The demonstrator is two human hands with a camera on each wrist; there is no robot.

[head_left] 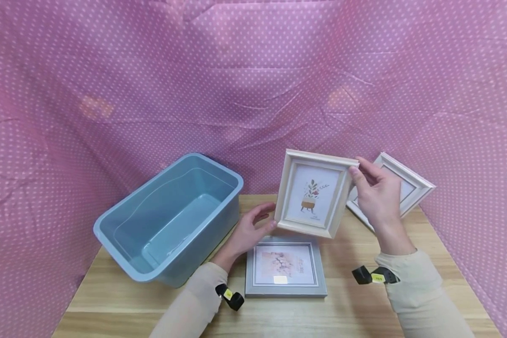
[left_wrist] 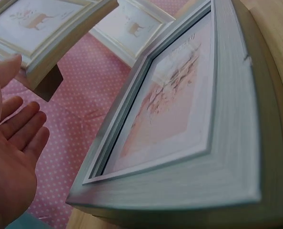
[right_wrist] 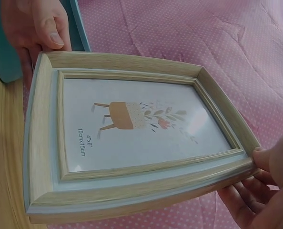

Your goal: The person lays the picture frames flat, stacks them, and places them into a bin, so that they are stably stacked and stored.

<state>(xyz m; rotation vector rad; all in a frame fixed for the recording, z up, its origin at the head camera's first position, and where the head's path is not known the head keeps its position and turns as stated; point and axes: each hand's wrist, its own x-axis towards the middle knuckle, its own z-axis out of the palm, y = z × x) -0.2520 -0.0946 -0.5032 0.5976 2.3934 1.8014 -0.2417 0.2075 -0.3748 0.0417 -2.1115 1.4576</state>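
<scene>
A cream picture frame [head_left: 310,193] with a potted-plant print is held up, tilted, over the table. My right hand [head_left: 378,192] grips its right edge, thumb on the front and fingers behind. At the lower left corner is my left hand [head_left: 251,230], its thumb right at the edge; in the left wrist view its other fingers [left_wrist: 25,121] extend loosely beside the frame. A grey picture frame [head_left: 286,292] with a pink floral print lies face up on the table below. Behind my right hand leans another white picture frame [head_left: 414,180], partly hidden.
A blue-grey plastic tub [head_left: 169,223] stands on the left of the wooden table [head_left: 346,310], its inner floor visible. Pink polka-dot cloth [head_left: 253,94] hangs around the back and both sides.
</scene>
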